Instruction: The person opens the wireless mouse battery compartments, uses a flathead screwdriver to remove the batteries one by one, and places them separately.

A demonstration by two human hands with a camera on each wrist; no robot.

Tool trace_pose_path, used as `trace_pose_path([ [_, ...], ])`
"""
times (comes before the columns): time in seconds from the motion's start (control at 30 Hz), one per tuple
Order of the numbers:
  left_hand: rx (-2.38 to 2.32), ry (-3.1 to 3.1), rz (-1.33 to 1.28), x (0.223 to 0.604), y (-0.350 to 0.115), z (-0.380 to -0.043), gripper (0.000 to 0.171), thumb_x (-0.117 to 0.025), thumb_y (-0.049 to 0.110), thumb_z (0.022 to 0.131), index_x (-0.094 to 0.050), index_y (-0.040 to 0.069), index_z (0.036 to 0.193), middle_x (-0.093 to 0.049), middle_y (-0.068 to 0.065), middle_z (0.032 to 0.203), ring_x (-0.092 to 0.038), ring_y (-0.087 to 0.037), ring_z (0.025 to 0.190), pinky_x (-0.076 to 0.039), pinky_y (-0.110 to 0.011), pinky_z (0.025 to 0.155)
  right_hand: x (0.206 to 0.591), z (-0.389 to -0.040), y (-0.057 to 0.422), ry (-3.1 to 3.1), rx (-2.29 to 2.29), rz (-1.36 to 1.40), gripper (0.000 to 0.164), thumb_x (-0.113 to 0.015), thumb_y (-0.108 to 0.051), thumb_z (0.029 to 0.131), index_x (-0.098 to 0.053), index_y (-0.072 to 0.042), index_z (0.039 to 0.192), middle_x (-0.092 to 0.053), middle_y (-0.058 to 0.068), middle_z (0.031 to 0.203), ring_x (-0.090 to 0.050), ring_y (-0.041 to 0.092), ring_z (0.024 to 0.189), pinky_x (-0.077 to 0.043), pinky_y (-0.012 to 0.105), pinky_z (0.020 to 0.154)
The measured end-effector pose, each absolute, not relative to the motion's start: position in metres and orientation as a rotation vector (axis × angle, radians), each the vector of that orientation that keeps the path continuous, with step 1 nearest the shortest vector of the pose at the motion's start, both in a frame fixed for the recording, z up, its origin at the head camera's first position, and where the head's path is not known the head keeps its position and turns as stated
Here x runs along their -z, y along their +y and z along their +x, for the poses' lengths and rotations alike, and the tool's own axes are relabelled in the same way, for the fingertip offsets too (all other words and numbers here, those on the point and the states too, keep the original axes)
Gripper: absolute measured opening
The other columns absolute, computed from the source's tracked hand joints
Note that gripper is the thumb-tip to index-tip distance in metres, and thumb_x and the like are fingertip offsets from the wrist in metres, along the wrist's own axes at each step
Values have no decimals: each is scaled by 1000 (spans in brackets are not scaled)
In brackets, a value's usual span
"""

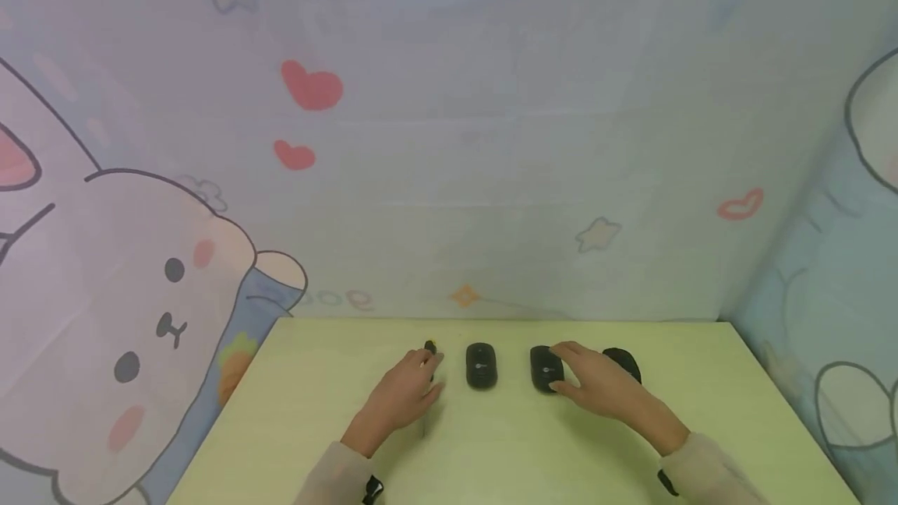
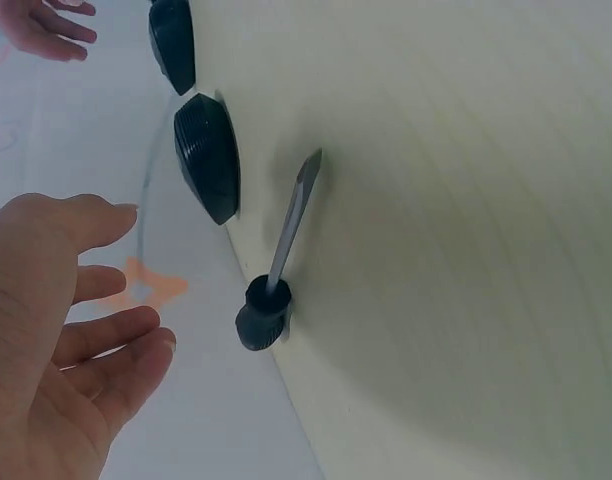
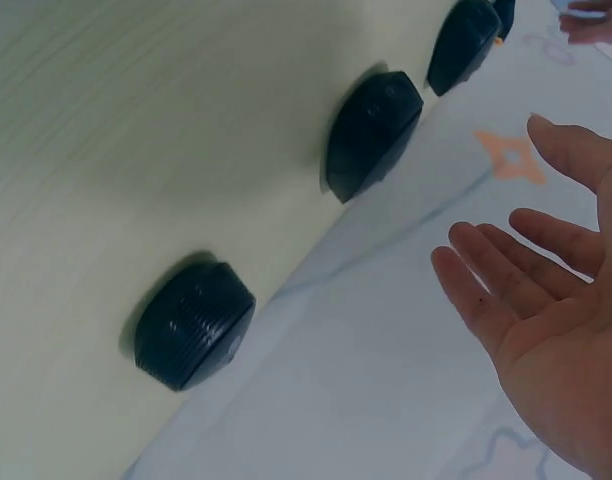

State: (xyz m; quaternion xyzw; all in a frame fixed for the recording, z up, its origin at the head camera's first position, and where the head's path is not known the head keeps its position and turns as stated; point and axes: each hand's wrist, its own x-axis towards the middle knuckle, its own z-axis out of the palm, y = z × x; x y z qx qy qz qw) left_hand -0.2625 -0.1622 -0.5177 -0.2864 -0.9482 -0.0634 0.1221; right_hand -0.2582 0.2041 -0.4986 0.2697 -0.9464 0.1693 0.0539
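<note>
My left hand (image 1: 401,394) hovers over a screwdriver (image 1: 430,347), partly covering it in the head view. In the left wrist view the screwdriver's black handle (image 2: 261,318) and flat-tipped metal shaft show, with the loosely bent fingers (image 2: 111,335) apart from it. My right hand (image 1: 602,385) is held above the table between two black computer mice. Its fingers and thumb are spread, and the right wrist view shows nothing in the palm (image 3: 561,350). One mouse (image 1: 546,369) lies by its fingertips; another mouse (image 1: 623,362) is partly hidden behind the hand.
A third black mouse (image 1: 481,365) lies between the two hands. Everything lies on a pale yellow-green table (image 1: 491,458). Behind its far edge hangs a printed cloth (image 1: 449,178) with a rabbit, hearts and stars; cloth also borders the right side.
</note>
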Motion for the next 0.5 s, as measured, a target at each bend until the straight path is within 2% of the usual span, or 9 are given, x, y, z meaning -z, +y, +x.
trace_pose_path([
  [0.1, 194, -2789, -838, 523, -159, -266, 49, -66, 28, 105, -58, 1, 145, -63, -16, 137, -63, -31, 126, -63, -40, 93, 510, -262, 194, -2863, -503, 861, 59, -74, -32, 100, -56, 1, 145, -62, 21, 146, -77, 27, 100, -65, 39, 83],
  [0.23, 222, -2807, -827, 529, -153, -272, 49, -66, 27, 105, -57, 1, 146, -62, -17, 140, -61, -32, 132, -60, -44, 105, 523, -267, 182, -2837, -506, 907, 57, -73, -28, 100, -56, 4, 144, -62, 24, 146, -73, 35, 116, -63, 45, 95],
  [0.5, 128, -2782, -897, 536, -135, -284, 51, -68, 28, 103, -58, -3, 143, -64, -19, 140, -65, -35, 129, -60, -44, 105, 531, -271, 166, -2806, -557, 941, 58, -73, -24, 100, -54, 6, 146, -60, 25, 148, -64, 41, 131, -57, 53, 107],
])
